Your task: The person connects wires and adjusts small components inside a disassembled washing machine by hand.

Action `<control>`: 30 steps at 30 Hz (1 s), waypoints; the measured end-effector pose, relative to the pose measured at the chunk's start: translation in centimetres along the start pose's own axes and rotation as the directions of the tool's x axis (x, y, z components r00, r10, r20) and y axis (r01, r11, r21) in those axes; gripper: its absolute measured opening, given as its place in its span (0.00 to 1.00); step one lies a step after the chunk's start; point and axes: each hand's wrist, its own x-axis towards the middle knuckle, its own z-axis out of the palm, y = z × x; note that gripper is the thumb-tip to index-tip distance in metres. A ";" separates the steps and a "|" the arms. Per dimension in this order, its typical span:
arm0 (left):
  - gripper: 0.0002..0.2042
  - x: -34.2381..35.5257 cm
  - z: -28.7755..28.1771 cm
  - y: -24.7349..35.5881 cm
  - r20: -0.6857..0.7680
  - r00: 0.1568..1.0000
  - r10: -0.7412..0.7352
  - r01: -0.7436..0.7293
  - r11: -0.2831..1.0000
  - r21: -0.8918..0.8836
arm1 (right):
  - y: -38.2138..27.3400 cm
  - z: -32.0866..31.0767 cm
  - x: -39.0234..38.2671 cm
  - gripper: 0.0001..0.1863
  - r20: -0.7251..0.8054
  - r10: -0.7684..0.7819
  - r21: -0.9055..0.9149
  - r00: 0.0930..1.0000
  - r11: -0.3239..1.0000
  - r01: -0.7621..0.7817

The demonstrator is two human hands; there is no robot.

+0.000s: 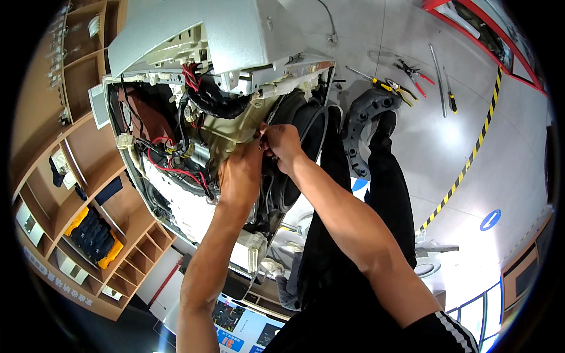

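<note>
Washing machine (226,126), casing (253,38) opened apparently for access, sits before the person; right hand (281,143) curls against left hand (241,167) beside its dark seal (297,115), fingertips hidden, holding what I cannot tell; yellow-handled pliers (405,93) lie on the floor (435,159), likely for handiness.

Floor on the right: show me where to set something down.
Bare floor lies between the black trouser leg and striped tape, and between tape and blue round sign. Crowded: around the red-handled pliers and curved grey part.
</note>
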 end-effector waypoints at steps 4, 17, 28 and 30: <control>0.08 0.0 -1.2 1.5 0.116 0.980 -0.162 0.161 0.987 0.025 | 0.1 -0.2 -0.3 0.15 0.021 0.006 -0.018 1.000 1.000 -0.005; 0.08 -0.5 0.2 1.1 0.024 0.989 -0.145 0.144 0.989 0.010 | -2.0 -0.9 -0.2 0.14 0.101 0.104 -0.205 0.989 0.975 -0.082; 0.09 0.1 -0.6 1.3 0.102 0.962 -0.254 0.254 0.967 0.022 | -2.1 -1.2 -0.3 0.11 0.192 0.149 0.115 0.970 0.978 -0.173; 0.10 0.2 -0.6 1.0 0.170 0.951 -0.257 0.245 0.965 0.090 | -1.6 -1.1 -0.1 0.13 0.190 0.137 0.155 0.972 0.974 -0.167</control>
